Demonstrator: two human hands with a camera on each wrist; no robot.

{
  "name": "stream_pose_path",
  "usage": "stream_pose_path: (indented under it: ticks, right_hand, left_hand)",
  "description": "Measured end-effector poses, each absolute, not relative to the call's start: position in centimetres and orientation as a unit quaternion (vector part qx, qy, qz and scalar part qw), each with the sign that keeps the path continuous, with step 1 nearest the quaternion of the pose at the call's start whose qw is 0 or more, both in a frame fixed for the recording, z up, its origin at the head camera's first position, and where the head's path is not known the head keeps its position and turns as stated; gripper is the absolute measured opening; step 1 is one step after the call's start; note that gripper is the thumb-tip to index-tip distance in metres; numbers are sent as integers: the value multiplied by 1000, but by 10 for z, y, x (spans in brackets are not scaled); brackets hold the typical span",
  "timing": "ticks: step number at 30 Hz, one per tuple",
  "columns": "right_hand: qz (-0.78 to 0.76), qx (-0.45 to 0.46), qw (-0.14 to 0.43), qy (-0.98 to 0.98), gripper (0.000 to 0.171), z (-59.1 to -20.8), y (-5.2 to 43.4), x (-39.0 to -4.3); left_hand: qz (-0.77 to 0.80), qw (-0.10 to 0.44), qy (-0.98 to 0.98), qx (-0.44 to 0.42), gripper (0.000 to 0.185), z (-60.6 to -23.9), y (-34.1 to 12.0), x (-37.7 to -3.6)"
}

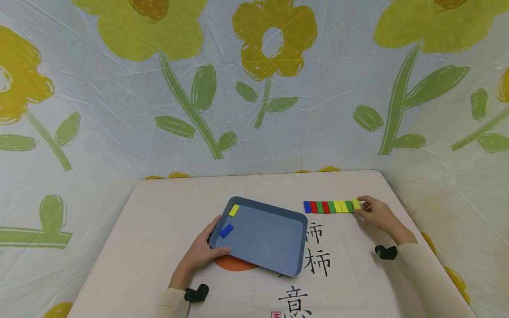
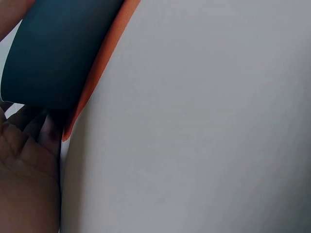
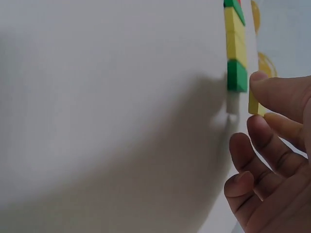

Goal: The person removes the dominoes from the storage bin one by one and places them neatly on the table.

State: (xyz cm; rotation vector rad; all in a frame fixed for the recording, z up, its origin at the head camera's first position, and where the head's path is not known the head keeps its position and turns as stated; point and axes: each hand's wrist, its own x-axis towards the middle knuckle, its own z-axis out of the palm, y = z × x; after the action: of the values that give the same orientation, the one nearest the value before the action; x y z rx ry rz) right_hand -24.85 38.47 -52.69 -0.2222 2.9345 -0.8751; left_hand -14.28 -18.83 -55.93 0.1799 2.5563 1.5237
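Yellow block [image 1: 356, 204], pinched in the right hand [image 1: 377, 215] at the right end of the row of blocks [image 1: 329, 206] near the table's [image 1: 159, 221] far right corner in the head view, could nudge the green neighbour and skew the line if it comes down crooked; the left hand [image 1: 203, 254] grips the near left corner of the blue tray [image 1: 270, 238], where a yellow piece [image 1: 233, 210] and a blue piece [image 1: 226, 230] lie. Left wrist view shows fingers [image 2: 34, 126] curled under the tray's dark wall [image 2: 58, 48], tilted enough that loose pieces might slide. Right wrist view shows the small, flat, glossy block [image 3: 253, 103] held by thumb and fingertip just beside the green one [image 3: 236, 75], not yet touching.
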Motion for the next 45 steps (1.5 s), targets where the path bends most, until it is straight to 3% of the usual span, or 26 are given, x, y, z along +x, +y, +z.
stream_pose_path:
  ticks: [35, 45]
  right_hand:
    - [-251, -78, 59, 963, 44, -537, 389, -260]
    - [-250, -71, 57, 964, 54, -534, 388, -260]
  left_hand:
    - [505, 86, 857, 51, 106, -558, -188, -141]
    - [501, 86, 859, 52, 105, -560, -188, -142]
